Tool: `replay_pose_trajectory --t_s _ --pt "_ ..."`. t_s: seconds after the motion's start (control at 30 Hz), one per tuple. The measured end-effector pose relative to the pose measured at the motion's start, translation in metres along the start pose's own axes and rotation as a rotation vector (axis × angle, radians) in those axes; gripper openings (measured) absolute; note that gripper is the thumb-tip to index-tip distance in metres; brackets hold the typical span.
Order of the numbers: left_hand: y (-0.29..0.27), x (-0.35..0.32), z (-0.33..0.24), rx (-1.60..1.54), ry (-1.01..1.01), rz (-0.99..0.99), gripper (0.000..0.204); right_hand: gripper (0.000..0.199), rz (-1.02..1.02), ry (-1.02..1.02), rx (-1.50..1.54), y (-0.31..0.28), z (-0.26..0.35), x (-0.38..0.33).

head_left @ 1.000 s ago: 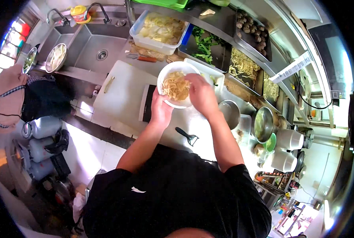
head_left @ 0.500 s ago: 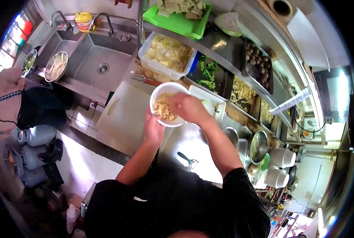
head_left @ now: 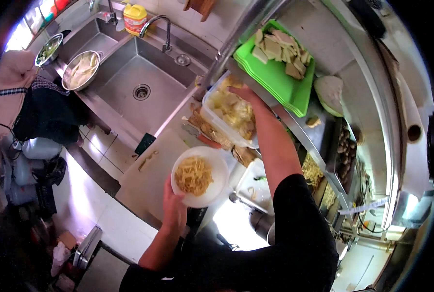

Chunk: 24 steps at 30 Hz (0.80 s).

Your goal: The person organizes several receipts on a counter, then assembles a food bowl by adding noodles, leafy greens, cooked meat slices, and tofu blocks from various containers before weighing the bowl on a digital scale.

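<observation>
One smooth, round white bowl (head_left: pixel 219 171) with tangled yellowish strips (head_left: pixel 193 176) is over the flat cutting board (head_left: pixel 134 181), its side clasped by the left hand (head_left: pixel 175 208). The right hand (head_left: pixel 244 93), arm stretched forward, is at soft pale leaves (head_left: pixel 227 108) inside the plastic container (head_left: pixel 221 126); its grip I cannot tell.

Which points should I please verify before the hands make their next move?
1. Left hand gripping the white bowl: ok, it holds the bowl's near left side.
2. Pale yellow strips contained in the bowl: ok, they lie inside.
3. Right hand over the clear tub: ok, its fingers are at the food there.
4. Right hand free of food: cannot tell, its fingertips are unclear.
5. Cutting board bare: not ok, a thin brownish piece lies on it.
</observation>
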<state>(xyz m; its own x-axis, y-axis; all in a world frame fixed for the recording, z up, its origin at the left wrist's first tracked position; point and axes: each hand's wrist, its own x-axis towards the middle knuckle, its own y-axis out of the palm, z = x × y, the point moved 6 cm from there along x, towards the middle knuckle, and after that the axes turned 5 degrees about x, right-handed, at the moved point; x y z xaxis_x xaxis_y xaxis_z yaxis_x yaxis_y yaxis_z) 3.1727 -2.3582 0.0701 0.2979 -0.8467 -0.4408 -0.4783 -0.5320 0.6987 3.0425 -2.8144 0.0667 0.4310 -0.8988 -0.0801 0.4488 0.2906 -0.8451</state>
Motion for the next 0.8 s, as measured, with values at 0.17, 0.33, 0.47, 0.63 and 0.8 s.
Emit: replay_pose_trajectory --t_s 0.17,0.33,0.47,0.63,0.8 --pt "-0.009 -0.003 -0.006 -0.038 -0.036 -0.059 0.078 0.087 -0.373 -0.281 -0.454 0.005 0.017 0.014" --pt "0.004 0.016 -0.007 -0.027 -0.008 0.000 0.074 0.053 -0.220 0.038 -0.364 -0.011 -0.017 -0.011" --pt "0.009 0.034 -0.008 -0.041 0.001 -0.006 0.067 0.050 0.008 0.268 -0.259 -0.018 0.013 -0.049" --pt "0.019 0.053 0.012 0.029 -0.108 -0.094 0.066 0.046 -0.015 0.420 0.624 -0.013 -0.050 -0.092" --pt "0.011 0.063 0.035 -0.021 -0.085 -0.137 0.077 0.040 -0.173 0.345 0.932 -0.034 -0.016 -0.141"
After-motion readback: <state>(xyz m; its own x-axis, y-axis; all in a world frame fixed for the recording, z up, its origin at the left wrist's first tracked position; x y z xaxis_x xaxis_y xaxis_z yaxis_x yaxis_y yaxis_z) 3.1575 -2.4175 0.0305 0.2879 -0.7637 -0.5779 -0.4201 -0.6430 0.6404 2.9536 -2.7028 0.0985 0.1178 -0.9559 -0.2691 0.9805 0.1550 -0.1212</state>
